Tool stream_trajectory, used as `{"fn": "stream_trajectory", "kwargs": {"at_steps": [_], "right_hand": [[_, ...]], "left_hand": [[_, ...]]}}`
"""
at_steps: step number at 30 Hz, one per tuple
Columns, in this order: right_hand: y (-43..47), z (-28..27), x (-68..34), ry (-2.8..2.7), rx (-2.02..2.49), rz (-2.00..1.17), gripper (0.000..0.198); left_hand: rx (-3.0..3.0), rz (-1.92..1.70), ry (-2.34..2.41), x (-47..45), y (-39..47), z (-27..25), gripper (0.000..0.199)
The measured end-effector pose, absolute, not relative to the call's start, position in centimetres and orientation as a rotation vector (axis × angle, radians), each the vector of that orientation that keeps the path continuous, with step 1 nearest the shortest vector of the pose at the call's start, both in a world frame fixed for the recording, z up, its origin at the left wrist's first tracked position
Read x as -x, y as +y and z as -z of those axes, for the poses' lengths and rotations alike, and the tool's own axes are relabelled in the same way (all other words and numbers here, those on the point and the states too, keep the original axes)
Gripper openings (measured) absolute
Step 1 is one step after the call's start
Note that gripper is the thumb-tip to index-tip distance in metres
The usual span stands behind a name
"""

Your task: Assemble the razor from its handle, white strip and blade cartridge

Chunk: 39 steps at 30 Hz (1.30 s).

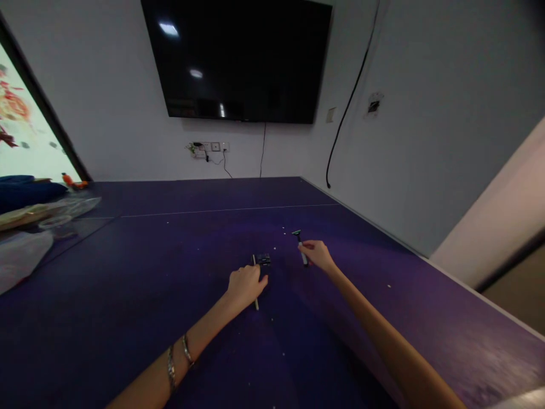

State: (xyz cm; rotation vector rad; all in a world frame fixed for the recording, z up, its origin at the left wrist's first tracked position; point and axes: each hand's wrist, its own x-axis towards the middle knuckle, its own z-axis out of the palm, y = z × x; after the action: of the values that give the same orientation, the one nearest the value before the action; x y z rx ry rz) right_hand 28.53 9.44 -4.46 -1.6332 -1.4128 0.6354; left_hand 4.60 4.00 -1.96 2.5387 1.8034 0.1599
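Observation:
My right hand (317,254) pinches the handle of a safety razor (304,259). The razor's head points up and away from me, clear of the fingers. Palm down over the purple surface, my left hand (246,285) is closed around a thin pale stick (256,304), whose ends show in front of and behind the hand. Its thumb sticks out to the right, and its other fingers are largely hidden. Just beyond the left hand lies a small dark block-like item (264,259); what it is cannot be made out.
The wide purple surface (170,250) carries several tiny white specks. Clear plastic bags (25,253) and dark blue cloth (29,192) lie at the left, near a small orange object (73,182). A black cable (349,96) hangs down the right wall, and a television (242,62) hangs ahead.

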Motion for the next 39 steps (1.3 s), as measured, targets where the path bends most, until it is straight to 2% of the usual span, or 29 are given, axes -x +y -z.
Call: {"fn": "stream_trajectory", "kwargs": {"at_steps": [3, 8, 19, 24, 26, 29, 31, 33, 39], "right_hand": [[8.7, 5.2, -33.6, -1.436, 1.773, -0.447, 0.017], [7.8, 6.6, -37.2, -1.543, 1.923, -0.3, 0.02], [7.7, 7.1, -37.2, -1.624, 2.084, -0.172, 0.019], [6.7, 5.4, -35.0, -1.616, 2.057, -0.074, 0.027], [6.2, 4.5, -32.2, -1.615, 1.906, -0.195, 0.031], [5.4, 3.3, -27.2, -1.47, 1.535, -0.838, 0.043], [4.9, 2.6, -24.6, -1.321, 1.384, -1.094, 0.043], [4.6, 2.1, -23.3, -1.211, 1.337, -1.159, 0.035], [5.1, 2.4, -24.7, -1.191, 1.357, -0.989, 0.02]], "left_hand": [[-2.522, -0.062, 1.839, -3.7, 4.1, 3.1, 0.041], [-2.489, -0.038, 1.844, -3.5, 4.4, 4.4, 0.041], [-2.468, -0.078, 1.839, -3.6, 4.4, 4.9, 0.035], [-2.466, -0.136, 1.907, -4.2, 4.0, 3.4, 0.036], [-2.499, -0.185, 1.903, -5.2, 3.7, 2.5, 0.036], [-2.567, -0.259, 1.851, -7.6, 3.3, 1.2, 0.032], [-2.612, -0.304, 1.789, -9.3, 3.0, 0.6, 0.031], [-2.652, -0.351, 1.734, -10.6, 2.8, 0.3, 0.031], [-2.638, -0.39, 1.688, -13.0, 2.7, 0.6, 0.033]]}}
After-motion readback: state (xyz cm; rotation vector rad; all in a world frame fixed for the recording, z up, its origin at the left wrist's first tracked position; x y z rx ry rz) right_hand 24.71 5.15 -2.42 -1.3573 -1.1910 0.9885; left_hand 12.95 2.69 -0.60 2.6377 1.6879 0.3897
